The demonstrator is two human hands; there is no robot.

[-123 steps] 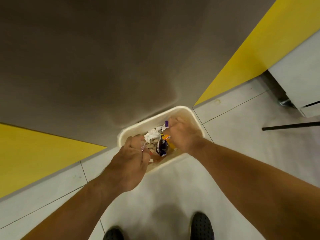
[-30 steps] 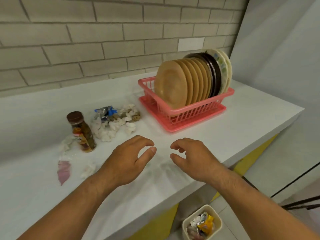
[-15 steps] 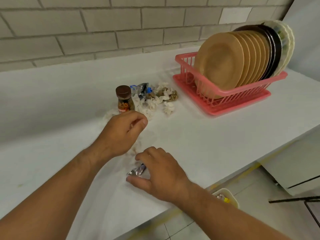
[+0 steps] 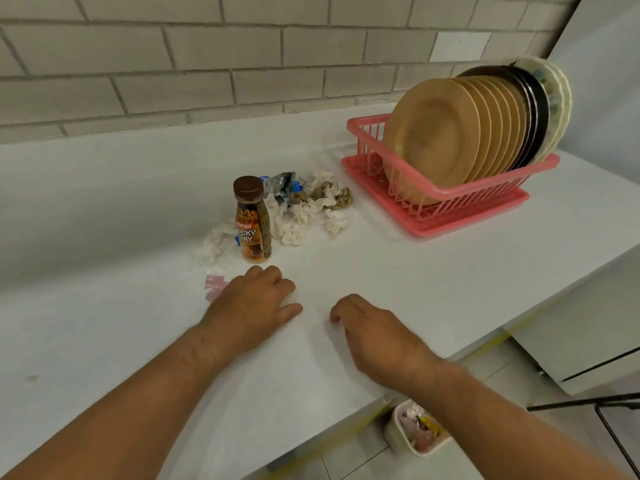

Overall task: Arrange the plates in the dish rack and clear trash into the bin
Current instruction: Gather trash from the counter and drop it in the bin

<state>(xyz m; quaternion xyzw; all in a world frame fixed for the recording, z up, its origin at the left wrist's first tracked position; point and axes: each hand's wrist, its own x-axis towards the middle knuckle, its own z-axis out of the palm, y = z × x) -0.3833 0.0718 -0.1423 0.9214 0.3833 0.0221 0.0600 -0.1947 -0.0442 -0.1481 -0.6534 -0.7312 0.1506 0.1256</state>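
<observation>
Pink rack [image 4: 491, 180] holds the plates [image 4: 433, 136], so I'm clearing trash: left hand [image 4: 252, 306] and right hand [image 4: 377, 337] curl downward (any grip hidden), tissues [image 4: 294, 223] to gather next.

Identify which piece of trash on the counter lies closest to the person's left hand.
The pink scrap, right beside the left hand; the crumpled white tissues and silver-blue wrapper lie farther back, around the coffee bottle.

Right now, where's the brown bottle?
In the head view, the bottle stands on the counter, left of the dish rack, amid crumpled tissues, beyond the left hand.
</observation>
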